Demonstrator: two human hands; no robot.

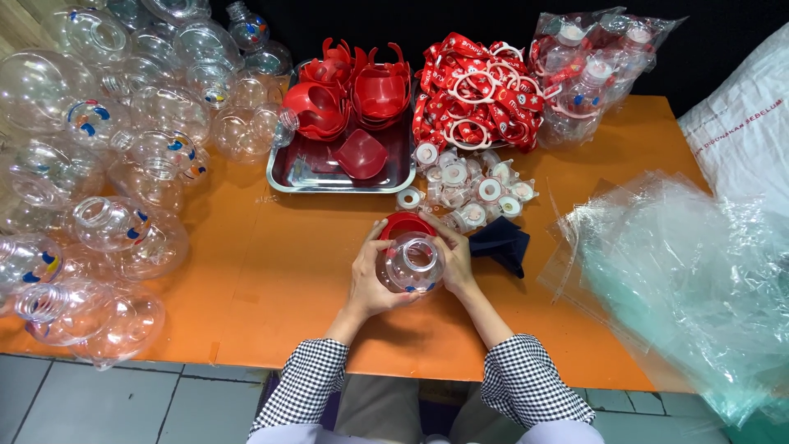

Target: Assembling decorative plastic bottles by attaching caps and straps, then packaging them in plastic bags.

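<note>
A round clear plastic bottle [411,263] with small coloured marks sits between both my hands above the orange table [288,271]. My left hand [368,275] wraps its left side. On the bottle's right side is my right hand [454,256], its fingers reaching up to a red plastic piece [404,224] that rests at the bottle's far edge. Both thumbs touch that red piece.
A heap of clear round bottles [107,164] fills the left. A metal tray [329,177] holds red plastic shells [349,94]. Red-and-white straps [477,94], small white caps [468,185], bagged bottles [592,70], a dark cloth [503,242] and clear bags [682,279] lie right.
</note>
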